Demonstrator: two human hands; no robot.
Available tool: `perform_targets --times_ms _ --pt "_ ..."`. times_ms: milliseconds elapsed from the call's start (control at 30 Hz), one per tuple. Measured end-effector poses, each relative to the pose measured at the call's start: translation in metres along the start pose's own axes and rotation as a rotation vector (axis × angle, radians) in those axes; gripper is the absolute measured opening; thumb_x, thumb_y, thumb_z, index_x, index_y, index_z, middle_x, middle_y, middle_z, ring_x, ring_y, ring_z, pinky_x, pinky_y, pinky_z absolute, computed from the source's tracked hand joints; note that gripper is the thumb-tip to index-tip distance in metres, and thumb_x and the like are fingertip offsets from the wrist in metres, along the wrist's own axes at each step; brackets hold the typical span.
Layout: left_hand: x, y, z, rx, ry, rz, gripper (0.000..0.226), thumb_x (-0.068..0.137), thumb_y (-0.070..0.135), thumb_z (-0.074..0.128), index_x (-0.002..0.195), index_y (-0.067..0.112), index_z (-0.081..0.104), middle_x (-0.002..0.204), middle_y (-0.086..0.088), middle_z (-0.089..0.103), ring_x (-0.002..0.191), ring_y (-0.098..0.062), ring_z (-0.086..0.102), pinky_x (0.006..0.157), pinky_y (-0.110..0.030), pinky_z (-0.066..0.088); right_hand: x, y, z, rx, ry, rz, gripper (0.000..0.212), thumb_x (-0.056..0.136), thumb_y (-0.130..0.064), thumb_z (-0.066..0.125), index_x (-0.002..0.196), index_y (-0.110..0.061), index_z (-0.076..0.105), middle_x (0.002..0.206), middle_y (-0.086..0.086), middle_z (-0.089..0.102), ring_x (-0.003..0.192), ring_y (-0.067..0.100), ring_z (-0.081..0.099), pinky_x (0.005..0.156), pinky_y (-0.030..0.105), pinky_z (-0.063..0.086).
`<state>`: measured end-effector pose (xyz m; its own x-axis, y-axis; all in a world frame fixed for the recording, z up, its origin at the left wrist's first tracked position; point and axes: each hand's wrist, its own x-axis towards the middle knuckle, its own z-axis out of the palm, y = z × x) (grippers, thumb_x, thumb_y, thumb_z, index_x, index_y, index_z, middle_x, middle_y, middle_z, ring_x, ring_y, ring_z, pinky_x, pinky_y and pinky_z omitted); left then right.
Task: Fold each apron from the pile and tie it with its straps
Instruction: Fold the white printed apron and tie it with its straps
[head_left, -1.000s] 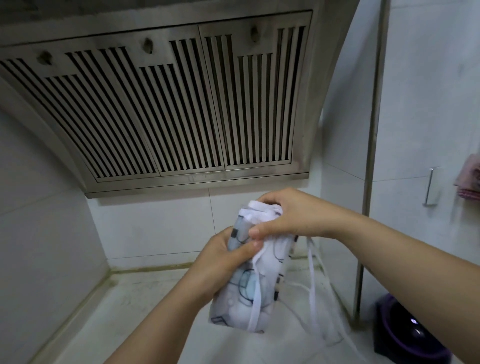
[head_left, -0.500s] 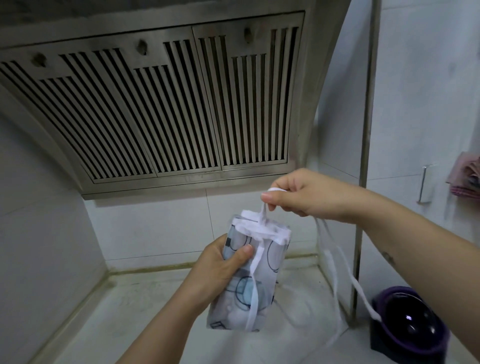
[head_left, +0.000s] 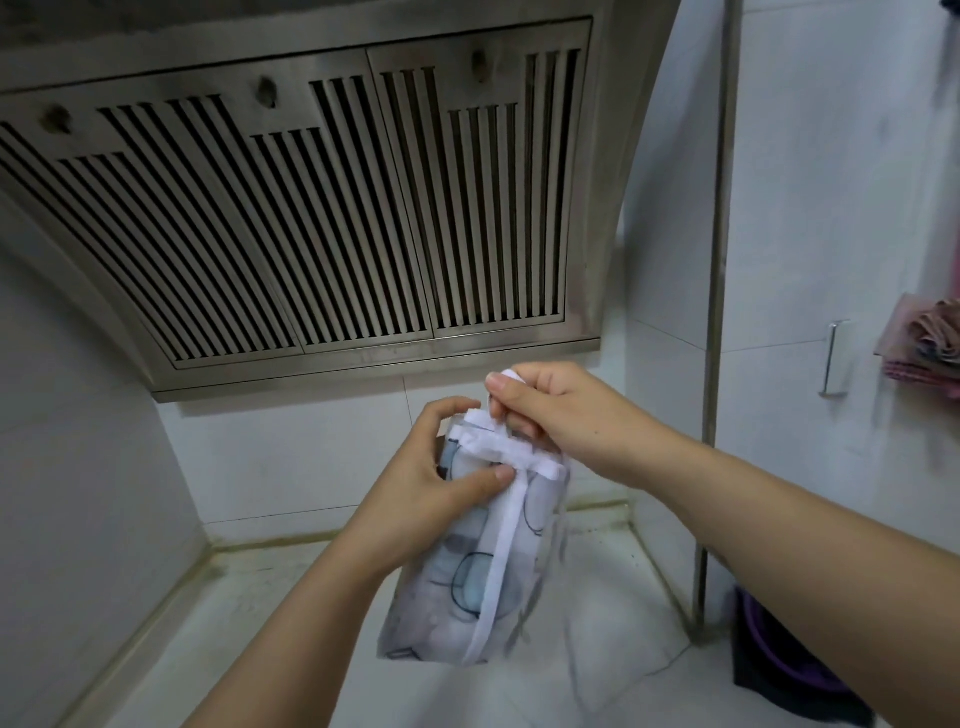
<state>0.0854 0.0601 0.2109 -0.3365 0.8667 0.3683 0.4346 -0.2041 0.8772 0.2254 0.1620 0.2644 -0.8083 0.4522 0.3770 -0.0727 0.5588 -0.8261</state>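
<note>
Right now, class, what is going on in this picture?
A person holds a folded apron in the air below a range hood. The left hand grips the bundle, its thumb pressing the white strap wrapped round the top. The right hand pinches that strap above it; the tie looks unfinished.

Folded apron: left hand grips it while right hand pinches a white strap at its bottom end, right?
No. In the head view the right hand pinches the white strap at the top of the folded apron, not the bottom; the left hand does grip it.
</note>
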Motion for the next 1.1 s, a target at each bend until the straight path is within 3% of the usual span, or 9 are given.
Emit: perform_targets --times_ms 167,367,467,567,667,767,900,1000,1100 --pt "-0.002 -0.019 -0.029 -0.254 0.117 -0.098 0.046 0.071 0.017 0.077 0.112 0.014 0.055 0.094 -0.007 0.072 0.079 -0.021 0.071 0.061 -0.028 0.056 -0.011 -0.017 -0.034 -0.545 -0.182 0.113 0.032 0.092 -0.048 0.051 0.081 -0.025 0.071 0.063 -0.011 0.05 0.058 0.004 0.045 0.06 0.023 0.037" --pt "0.0 -0.043 -0.043 -0.501 0.321 -0.099 0.07 0.066 0.031 0.084 0.123 0.004 0.053 0.103 -0.017 0.067 0.084 -0.025 0.068 0.067 -0.035 0.058 -0.03 -0.011 -0.007 -0.437 -0.304 0.146 0.035 0.1 -0.037 0.039 0.085 -0.025 0.069 0.063 -0.007 0.048 0.055 0.008 0.041 0.057 0.024 0.036" --pt "0.002 -0.04 -0.036 -0.592 0.311 -0.04 0.04 0.078 0.023 0.064 0.115 0.009 0.057 0.091 -0.007 0.069 0.079 -0.019 0.068 0.07 -0.034 0.059 -0.032 0.008 0.015 -0.424 -0.326 0.158 0.033 0.101 -0.034 0.038 0.083 -0.028 0.066 0.067 -0.002 0.048 0.053 0.008 0.04 0.054 0.02 0.034" --pt "0.001 -0.039 -0.035 -0.698 0.273 -0.027 0.027 0.081 0.023 0.057 0.106 0.016 0.061 0.088 -0.003 0.071 0.08 -0.017 0.069 0.075 -0.036 0.058 -0.028 0.022 0.02 -0.503 -0.207 0.132 0.031 0.101 -0.03 0.039 0.089 -0.025 0.067 0.065 -0.006 0.048 0.048 0.003 0.039 0.05 0.015 0.033" --pt "-0.001 -0.044 -0.042 -0.742 0.311 0.004 0.043 0.074 0.031 0.074 0.11 0.012 0.06 0.093 -0.004 0.07 0.088 -0.02 0.068 0.076 -0.034 0.059 -0.026 0.024 0.011 -0.478 -0.157 0.102 0.029 0.1 -0.029 0.041 0.086 -0.024 0.066 0.061 -0.008 0.043 0.047 0.001 0.04 0.05 0.016 0.033" --pt "-0.002 -0.045 -0.043 -0.744 0.339 0.036 0.067 0.045 0.044 0.092 0.1 0.015 0.066 0.092 -0.002 0.071 0.086 -0.016 0.07 0.075 -0.031 0.058 -0.027 0.023 0.006 -0.43 -0.186 0.056 0.028 0.1 -0.028 0.043 0.084 -0.025 0.066 0.058 -0.006 0.041 0.045 0.003 0.038 0.048 0.016 0.032" --pt "-0.002 -0.041 -0.037 -0.714 0.415 0.088 0.029 0.07 0.03 0.073 0.095 0.016 0.071 0.089 -0.001 0.072 0.084 -0.015 0.069 0.069 -0.028 0.058 -0.025 0.023 0.01 -0.457 -0.168 0.041 0.026 0.1 -0.027 0.042 0.093 -0.022 0.066 0.058 -0.008 0.047 0.045 0.0 0.041 0.049 0.015 0.033" --pt "-0.001 -0.033 -0.029 -0.58 0.52 0.1 0.052 0.081 0.029 0.071 0.124 0.005 0.054 0.115 -0.013 0.066 0.104 -0.027 0.065 0.079 -0.035 0.057 -0.025 0.025 0.02 -0.355 -0.098 0.056 0.019 0.098 -0.034 0.045 0.107 -0.023 0.058 0.084 -0.011 0.062 0.067 -0.005 0.054 0.064 0.016 0.043" --pt "-0.003 -0.024 -0.017 -0.562 0.589 0.098 0.071 0.075 0.036 0.075 0.131 0.005 0.046 0.124 -0.02 0.06 0.109 -0.033 0.063 0.085 -0.044 0.056 -0.025 0.031 0.037 -0.341 -0.003 0.072 0.059 0.076 -0.064 0.059 0.125 -0.034 0.045 0.113 -0.016 0.057 0.097 0.003 0.058 0.084 0.027 0.049"
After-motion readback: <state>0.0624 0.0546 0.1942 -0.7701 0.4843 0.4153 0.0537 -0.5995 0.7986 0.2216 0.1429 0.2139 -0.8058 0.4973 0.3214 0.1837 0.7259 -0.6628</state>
